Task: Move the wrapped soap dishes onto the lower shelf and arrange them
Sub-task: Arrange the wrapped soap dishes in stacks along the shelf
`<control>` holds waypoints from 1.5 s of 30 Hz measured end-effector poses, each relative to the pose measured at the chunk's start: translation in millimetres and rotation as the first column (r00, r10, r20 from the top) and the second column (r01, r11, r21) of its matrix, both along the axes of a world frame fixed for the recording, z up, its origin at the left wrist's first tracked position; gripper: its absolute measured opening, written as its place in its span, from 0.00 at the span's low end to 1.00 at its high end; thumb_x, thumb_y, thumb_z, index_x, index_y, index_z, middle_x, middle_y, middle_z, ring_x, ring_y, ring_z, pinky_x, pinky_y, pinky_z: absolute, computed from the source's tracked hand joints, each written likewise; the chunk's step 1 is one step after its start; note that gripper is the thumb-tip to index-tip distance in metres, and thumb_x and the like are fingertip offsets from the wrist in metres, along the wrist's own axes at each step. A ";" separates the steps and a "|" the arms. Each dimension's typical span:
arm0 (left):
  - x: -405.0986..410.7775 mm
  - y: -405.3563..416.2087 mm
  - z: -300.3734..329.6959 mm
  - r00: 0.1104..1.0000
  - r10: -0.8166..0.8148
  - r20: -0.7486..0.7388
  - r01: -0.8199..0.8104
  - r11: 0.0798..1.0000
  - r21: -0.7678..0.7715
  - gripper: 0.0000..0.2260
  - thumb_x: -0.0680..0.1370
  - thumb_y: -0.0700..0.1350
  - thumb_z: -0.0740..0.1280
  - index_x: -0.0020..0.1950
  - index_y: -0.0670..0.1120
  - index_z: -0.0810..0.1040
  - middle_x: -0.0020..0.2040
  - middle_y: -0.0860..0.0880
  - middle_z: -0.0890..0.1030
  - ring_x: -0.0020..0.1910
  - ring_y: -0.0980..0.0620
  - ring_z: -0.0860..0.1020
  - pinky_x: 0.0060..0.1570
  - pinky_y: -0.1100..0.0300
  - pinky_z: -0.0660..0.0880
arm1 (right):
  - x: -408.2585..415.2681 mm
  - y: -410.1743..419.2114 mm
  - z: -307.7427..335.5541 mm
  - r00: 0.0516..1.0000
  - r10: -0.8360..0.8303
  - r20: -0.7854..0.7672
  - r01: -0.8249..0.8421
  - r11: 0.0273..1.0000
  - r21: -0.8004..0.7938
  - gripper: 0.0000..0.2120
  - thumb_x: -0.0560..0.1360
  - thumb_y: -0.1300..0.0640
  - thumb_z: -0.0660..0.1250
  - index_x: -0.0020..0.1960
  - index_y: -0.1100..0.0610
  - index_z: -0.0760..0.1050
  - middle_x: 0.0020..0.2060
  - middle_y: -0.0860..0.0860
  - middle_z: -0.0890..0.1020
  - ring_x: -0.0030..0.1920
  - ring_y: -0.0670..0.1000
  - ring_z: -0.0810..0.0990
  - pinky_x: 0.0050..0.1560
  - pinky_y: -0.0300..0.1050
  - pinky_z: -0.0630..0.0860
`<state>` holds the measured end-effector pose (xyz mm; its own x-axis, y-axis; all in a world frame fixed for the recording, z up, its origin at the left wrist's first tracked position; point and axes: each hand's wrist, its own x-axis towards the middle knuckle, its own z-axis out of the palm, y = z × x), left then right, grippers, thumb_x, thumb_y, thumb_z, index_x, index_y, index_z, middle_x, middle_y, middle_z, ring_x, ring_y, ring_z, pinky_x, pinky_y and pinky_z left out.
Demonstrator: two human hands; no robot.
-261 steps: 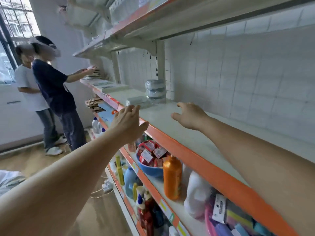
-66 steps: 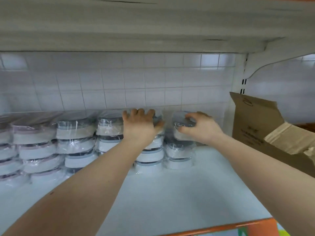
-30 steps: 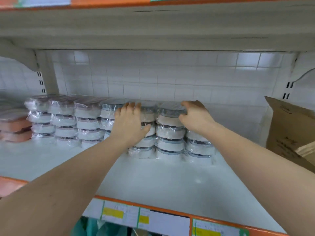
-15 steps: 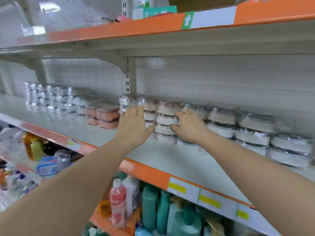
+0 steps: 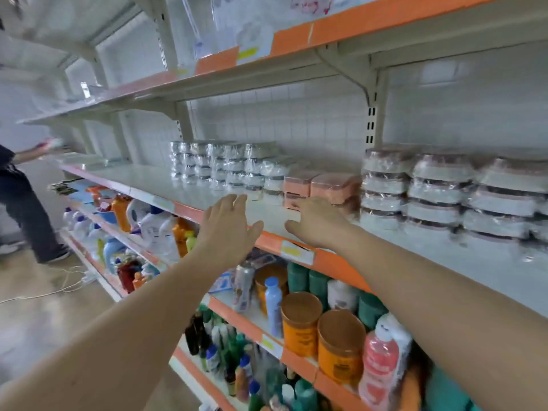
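Both my hands, left [image 5: 228,229] and right [image 5: 317,223], now off the dishes [image 5: 439,188], fingers spread, empty; stacks set, arranging about done.

Plastic-wrapped soap dishes [image 5: 439,191] stand in stacked rows along the back of the shelf [image 5: 189,188]. Most are white; two stacks among them are pink [image 5: 323,188].

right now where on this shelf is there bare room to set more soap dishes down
Bare shelf runs left of the far clear-wrapped stacks, and a strip lies along the orange edge ahead of all the stacks. Crowded at the back: pink dishes, then tall stacks on the right. Both hands, left hand and right hand, hover open over the front strip.
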<state>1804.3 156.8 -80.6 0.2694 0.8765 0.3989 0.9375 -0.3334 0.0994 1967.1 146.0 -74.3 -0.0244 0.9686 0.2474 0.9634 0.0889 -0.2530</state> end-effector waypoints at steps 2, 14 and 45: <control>-23.6 24.2 -2.8 0.999 0.026 0.021 -0.026 1.000 0.004 0.29 0.80 0.54 0.56 0.76 0.42 0.53 0.75 0.43 0.56 0.74 0.45 0.55 0.71 0.53 0.51 | -21.7 29.7 -1.2 1.000 0.018 0.006 -0.018 1.000 -0.001 0.24 0.76 0.48 0.60 0.68 0.59 0.67 0.66 0.58 0.71 0.65 0.59 0.68 0.60 0.50 0.69; -146.6 230.6 -11.5 0.980 0.198 0.030 -0.198 0.980 -0.003 0.28 0.80 0.54 0.57 0.76 0.43 0.54 0.74 0.45 0.59 0.73 0.46 0.58 0.71 0.52 0.55 | -143.6 273.9 -6.4 0.974 0.220 -0.055 -0.222 0.974 -0.036 0.25 0.77 0.49 0.59 0.69 0.61 0.65 0.66 0.59 0.70 0.66 0.59 0.68 0.58 0.48 0.67; -684.2 743.5 -29.5 0.942 0.313 0.120 -0.304 0.949 -0.082 0.28 0.79 0.54 0.59 0.75 0.44 0.56 0.74 0.43 0.60 0.71 0.43 0.61 0.68 0.50 0.60 | -674.7 813.2 -18.3 0.966 0.248 -0.074 -0.253 0.965 -0.066 0.24 0.77 0.48 0.61 0.69 0.58 0.66 0.66 0.59 0.70 0.65 0.59 0.68 0.64 0.50 0.68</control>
